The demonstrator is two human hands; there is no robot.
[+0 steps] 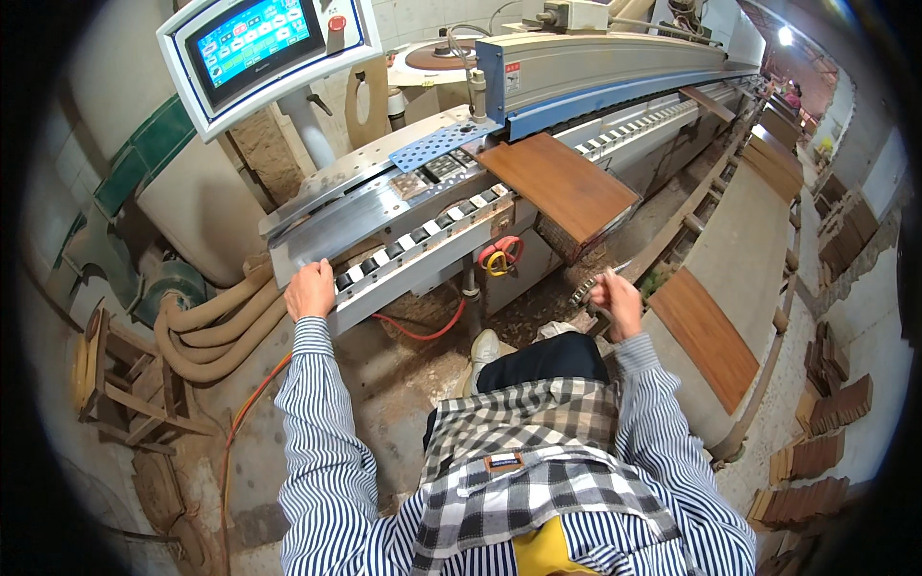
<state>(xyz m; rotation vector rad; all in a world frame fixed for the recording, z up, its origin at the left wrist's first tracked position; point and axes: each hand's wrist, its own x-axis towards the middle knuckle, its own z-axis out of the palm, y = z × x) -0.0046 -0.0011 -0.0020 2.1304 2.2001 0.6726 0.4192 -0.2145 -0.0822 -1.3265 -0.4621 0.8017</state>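
Note:
My left hand [311,290] rests at the near left corner of the edge-banding machine's infeed table [327,240], its fingers curled over the edge beside a row of black and white rollers [423,235]. A brown wood-grain panel [562,182] lies part way in the machine, its near end sticking out over the front side. My right hand [619,300] is held above the gap between machine and conveyor, fingers drawn together; whatever may be in them is hidden. Just right of it, a second brown panel [709,336] lies on the conveyor's grey surface [706,230].
A control screen [257,48] stands at the upper left. Scissors with red and yellow handles [501,256] hang on the machine's front. Thick dust hoses [206,336] and a wooden stool [134,384] are at left. Stacked panels [812,456] line the right side.

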